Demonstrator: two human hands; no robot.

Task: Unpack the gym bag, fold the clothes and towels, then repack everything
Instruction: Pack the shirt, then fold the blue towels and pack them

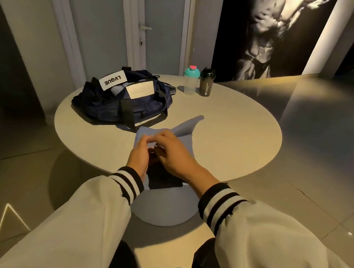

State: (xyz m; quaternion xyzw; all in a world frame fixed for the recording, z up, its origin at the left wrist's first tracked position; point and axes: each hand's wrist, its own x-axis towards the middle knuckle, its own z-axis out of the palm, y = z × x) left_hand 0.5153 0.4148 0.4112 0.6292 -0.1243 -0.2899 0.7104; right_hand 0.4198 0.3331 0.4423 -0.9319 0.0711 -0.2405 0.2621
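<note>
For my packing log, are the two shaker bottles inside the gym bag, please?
No, the clear shaker bottle and the black shaker bottle stand on the table beside the gym bag.

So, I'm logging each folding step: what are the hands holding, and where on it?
The left hand and right hand both pinch the light blue cloth near its middle, above the table.

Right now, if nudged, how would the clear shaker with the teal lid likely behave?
The clear shaker looks empty, so probably light. Tall and narrow, it may tip if pushed high, perhaps against the black shaker beside it.
</note>
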